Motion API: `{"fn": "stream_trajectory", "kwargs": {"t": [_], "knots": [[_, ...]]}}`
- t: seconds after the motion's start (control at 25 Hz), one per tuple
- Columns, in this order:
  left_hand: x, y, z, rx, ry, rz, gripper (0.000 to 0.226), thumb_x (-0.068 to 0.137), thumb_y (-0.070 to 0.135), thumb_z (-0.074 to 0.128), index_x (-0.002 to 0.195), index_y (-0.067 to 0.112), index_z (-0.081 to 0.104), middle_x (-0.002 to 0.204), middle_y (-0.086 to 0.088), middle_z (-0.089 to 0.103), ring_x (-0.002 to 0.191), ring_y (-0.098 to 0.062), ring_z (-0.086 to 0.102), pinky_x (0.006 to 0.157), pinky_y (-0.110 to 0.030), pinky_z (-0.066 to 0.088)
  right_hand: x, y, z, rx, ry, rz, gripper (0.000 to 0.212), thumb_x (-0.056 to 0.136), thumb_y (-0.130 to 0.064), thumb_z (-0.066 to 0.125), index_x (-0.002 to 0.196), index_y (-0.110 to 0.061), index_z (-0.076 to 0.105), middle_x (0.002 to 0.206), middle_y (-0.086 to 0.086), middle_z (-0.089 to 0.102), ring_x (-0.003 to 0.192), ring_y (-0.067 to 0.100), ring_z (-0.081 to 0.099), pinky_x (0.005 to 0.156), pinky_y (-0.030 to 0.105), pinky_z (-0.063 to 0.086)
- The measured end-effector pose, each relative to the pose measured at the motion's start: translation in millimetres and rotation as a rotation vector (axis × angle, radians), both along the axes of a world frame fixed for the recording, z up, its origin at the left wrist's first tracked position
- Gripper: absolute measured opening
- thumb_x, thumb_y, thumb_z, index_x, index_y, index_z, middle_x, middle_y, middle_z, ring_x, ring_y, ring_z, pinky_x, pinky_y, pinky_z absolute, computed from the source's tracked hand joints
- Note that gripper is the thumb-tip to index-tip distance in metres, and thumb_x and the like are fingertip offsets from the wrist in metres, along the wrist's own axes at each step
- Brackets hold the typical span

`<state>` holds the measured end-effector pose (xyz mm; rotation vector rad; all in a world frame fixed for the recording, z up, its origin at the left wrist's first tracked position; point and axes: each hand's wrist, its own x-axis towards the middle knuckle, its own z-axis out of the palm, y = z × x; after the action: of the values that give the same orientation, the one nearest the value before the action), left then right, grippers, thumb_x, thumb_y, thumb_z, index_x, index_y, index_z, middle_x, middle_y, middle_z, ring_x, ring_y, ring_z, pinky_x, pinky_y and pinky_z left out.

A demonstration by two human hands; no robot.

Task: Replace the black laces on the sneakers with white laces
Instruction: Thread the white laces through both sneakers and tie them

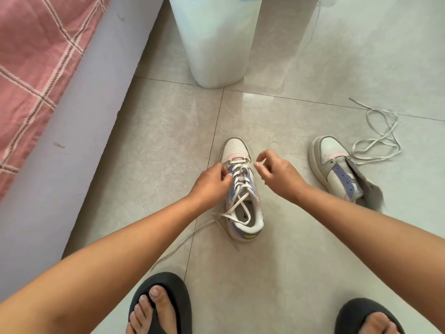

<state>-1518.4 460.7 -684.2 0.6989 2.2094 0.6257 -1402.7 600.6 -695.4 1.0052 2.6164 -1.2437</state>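
Note:
A white, lilac and pink sneaker (250, 224) stands on the floor, toe pointing away from me, threaded with a white lace (240, 179) whose loose ends trail left over the tiles. My left hand (212, 182) pinches the lace at the shoe's left eyelets. My right hand (277, 173) hovers just right of the shoe, fingers curled, and nothing shows between them. A second sneaker (334, 167) lies to the right with no lace and its tongue folded out. A loose white lace (378, 138) lies coiled beside it. No black lace is in view.
A white bin (216, 42) stands straight ahead beyond the shoes. A bed with a pink checked cover (36, 68) and grey frame runs along the left. A thin white cable (313, 27) hangs at the top right. My feet in black slippers (161, 307) are at the bottom.

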Motion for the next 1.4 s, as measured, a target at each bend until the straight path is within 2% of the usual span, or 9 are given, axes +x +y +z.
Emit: {"fn": "stream_trajectory", "kwargs": {"t": [0.32, 0.44, 0.6, 0.88, 0.96, 1.08, 1.16, 1.28, 1.4], "knots": [[-5.2, 16.7, -2.5, 0.039, 0.158, -0.126, 0.019, 0.090, 0.029, 0.059, 0.096, 0.011, 0.057, 0.094, -0.002, 0.058, 0.087, -0.018, 0.054, 0.076, -0.032, 0.044, -7.7, -7.6, 7.0, 0.011, 0.040, 0.092, 0.023, 0.090, -0.029, 0.060, 0.105, -0.015, 0.051, 0.079, 0.001, 0.059, 0.071, 0.020, 0.055, 0.069, 0.030, 0.045], [-7.9, 26.8, 1.0, -0.058, 0.253, -0.301, 0.021, 0.093, 0.026, 0.055, 0.099, 0.006, 0.056, 0.101, -0.010, 0.061, 0.095, -0.025, 0.057, 0.079, -0.035, 0.044, -12.4, -10.7, 7.6, 0.145, -0.009, 0.184, 0.017, 0.092, -0.025, 0.056, 0.099, -0.010, 0.055, 0.080, 0.000, 0.054, 0.073, 0.020, 0.047, 0.069, 0.033, 0.042], [-9.2, 28.5, 2.5, -0.081, 0.315, -0.465, 0.021, 0.096, 0.014, 0.044, 0.108, -0.002, 0.051, 0.109, -0.018, 0.058, 0.098, -0.031, 0.056, 0.078, -0.032, 0.040, -4.3, -12.9, 4.1, 0.099, -0.009, 0.159, 0.010, 0.091, -0.018, 0.051, 0.087, -0.013, 0.043, 0.073, 0.003, 0.050, 0.067, 0.025, 0.043, 0.064, 0.033, 0.038], [7.2, -2.2, -8.3, 0.161, 0.173, -0.081, 0.014, 0.098, 0.018, 0.045, 0.096, 0.005, 0.048, 0.093, -0.005, 0.047, 0.081, -0.016, 0.043, 0.066, -0.020, 0.028, 9.3, -23.0, 1.1, -0.128, 0.047, -0.115, 0.006, 0.093, -0.019, 0.049, 0.090, -0.014, 0.049, 0.080, 0.003, 0.055, 0.068, 0.016, 0.046, 0.065, 0.031, 0.040], [3.5, 7.0, -2.7, 0.123, 0.036, 0.025, 0.022, 0.098, 0.029, 0.044, 0.098, 0.009, 0.052, 0.092, -0.002, 0.052, 0.081, -0.014, 0.046, 0.066, -0.025, 0.032, 2.4, -24.3, 4.9, -0.233, 0.054, -0.197, 0.013, 0.095, -0.028, 0.049, 0.091, -0.017, 0.052, 0.080, -0.001, 0.055, 0.070, 0.013, 0.047, 0.064, 0.027, 0.039], [-3.4, 23.0, -3.6, 0.012, -0.137, 0.046, 0.029, 0.095, 0.039, 0.049, 0.078, 0.016, 0.051, 0.076, 0.000, 0.055, 0.070, -0.016, 0.049, 0.064, -0.030, 0.040, -8.4, -21.5, 4.6, -0.450, -0.041, -0.314, 0.020, 0.094, -0.031, 0.054, 0.081, -0.017, 0.049, 0.075, -0.002, 0.054, 0.066, 0.011, 0.046, 0.059, 0.024, 0.038], [-4.8, 27.5, -7.0, -0.012, -0.297, 0.084, 0.029, 0.095, 0.033, 0.051, 0.071, 0.016, 0.048, 0.069, -0.003, 0.054, 0.063, -0.019, 0.050, 0.063, -0.031, 0.045, -9.6, -18.7, 1.2, -0.679, -0.041, -0.401, 0.019, 0.095, -0.022, 0.055, 0.079, -0.016, 0.046, 0.073, 0.000, 0.052, 0.062, 0.012, 0.045, 0.054, 0.024, 0.040], [-3.2, 23.3, -11.6, 0.202, -0.603, 0.353, 0.026, 0.098, 0.017, 0.048, 0.072, 0.013, 0.048, 0.068, -0.003, 0.051, 0.062, -0.014, 0.046, 0.060, -0.025, 0.043, -6.6, -16.3, -3.1, -0.988, 0.154, -0.593, 0.020, 0.096, -0.009, 0.050, 0.078, -0.014, 0.044, 0.072, 0.004, 0.049, 0.061, 0.013, 0.045, 0.058, 0.023, 0.044], [1.1, 17.1, -12.5, 0.271, -0.498, 0.413, 0.019, 0.098, 0.021, 0.049, 0.079, 0.015, 0.048, 0.072, -0.002, 0.052, 0.062, -0.013, 0.047, 0.063, -0.028, 0.045, -7.8, -17.1, -2.0, -0.849, 0.168, -0.617, 0.020, 0.096, -0.012, 0.052, 0.078, -0.014, 0.043, 0.072, 0.005, 0.048, 0.057, 0.012, 0.045, 0.058, 0.024, 0.046]]}}
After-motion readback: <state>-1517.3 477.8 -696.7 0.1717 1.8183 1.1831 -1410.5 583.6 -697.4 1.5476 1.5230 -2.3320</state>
